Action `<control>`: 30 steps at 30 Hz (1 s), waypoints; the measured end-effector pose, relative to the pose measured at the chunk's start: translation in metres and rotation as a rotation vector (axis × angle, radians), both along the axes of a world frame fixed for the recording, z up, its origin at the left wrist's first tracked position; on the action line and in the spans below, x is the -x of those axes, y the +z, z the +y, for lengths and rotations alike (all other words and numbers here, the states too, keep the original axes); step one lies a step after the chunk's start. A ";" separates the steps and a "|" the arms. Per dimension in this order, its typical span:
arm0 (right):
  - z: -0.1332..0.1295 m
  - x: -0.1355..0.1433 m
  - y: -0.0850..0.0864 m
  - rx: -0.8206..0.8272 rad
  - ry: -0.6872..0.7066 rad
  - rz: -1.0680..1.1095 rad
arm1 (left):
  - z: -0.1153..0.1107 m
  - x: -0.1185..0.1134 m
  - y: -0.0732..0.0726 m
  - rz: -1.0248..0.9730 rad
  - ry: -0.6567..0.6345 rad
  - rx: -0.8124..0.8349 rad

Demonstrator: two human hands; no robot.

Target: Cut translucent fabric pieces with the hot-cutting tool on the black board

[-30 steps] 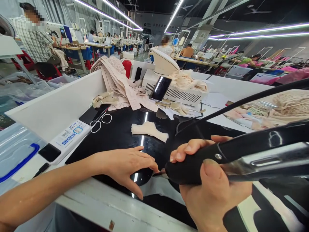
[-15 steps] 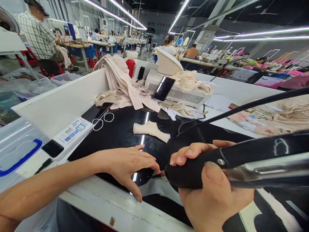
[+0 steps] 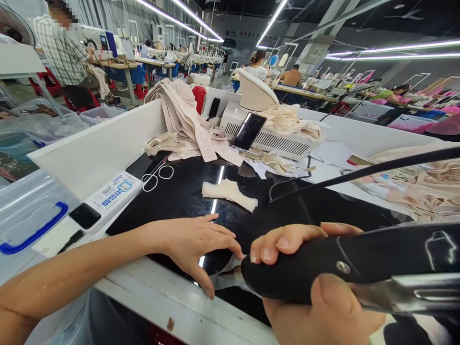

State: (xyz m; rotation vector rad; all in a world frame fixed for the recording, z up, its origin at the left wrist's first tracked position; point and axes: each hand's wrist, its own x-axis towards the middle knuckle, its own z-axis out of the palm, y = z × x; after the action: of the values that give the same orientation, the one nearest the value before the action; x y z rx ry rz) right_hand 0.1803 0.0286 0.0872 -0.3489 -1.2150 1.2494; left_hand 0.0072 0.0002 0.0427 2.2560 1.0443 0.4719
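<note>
Black handle (image 3: 283, 278) lies sideways, clamped by the right hand (image 3: 311, 321), rounded end just beside the left hand's (image 3: 194, 242) parted fingers.

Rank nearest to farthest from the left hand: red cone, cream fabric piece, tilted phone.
1. Cream fabric piece, just beyond the left hand
2. Tilted phone, farther back, rightward
3. Red cone, at the back, left of the phone
</note>
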 end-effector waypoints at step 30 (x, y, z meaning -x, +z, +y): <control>0.020 -0.012 0.007 -0.019 -0.219 -0.020 | -0.007 0.014 0.000 0.107 0.335 -0.420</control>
State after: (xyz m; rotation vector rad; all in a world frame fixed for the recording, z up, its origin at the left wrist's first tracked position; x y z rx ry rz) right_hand 0.1923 0.0483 0.0946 -0.4686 -1.1711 1.0478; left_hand -0.0068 -0.0064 0.0428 2.4934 1.5062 0.7793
